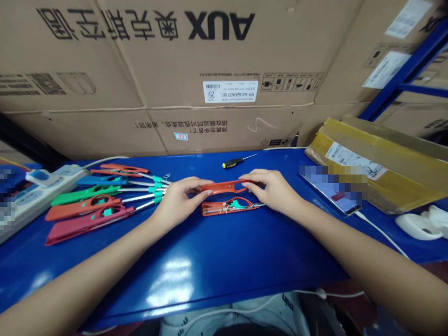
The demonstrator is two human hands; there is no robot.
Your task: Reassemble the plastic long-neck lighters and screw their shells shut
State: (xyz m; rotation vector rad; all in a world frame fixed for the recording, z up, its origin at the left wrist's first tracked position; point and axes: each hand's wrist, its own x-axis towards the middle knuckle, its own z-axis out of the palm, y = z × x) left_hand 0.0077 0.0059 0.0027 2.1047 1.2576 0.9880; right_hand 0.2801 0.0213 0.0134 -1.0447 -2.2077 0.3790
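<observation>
Two hands, left (182, 198) and right (268, 186), pinch one orange shell (224, 187) between curled fingers. Beyond it lies one screwdriver (233, 163).

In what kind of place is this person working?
Probably a storeroom or small workshop: large printed cartons stand behind the blue table, a blue metal frame is at the right, and a screwdriver lies near the lighters.

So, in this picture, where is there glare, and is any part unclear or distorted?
Head view: white glare on the blue table, strongest toward its front edge; head view: square blocks cover part of the phone; head view: forearms look stretched toward the lower corners, and the carton's smallest print is too soft to read.
</observation>
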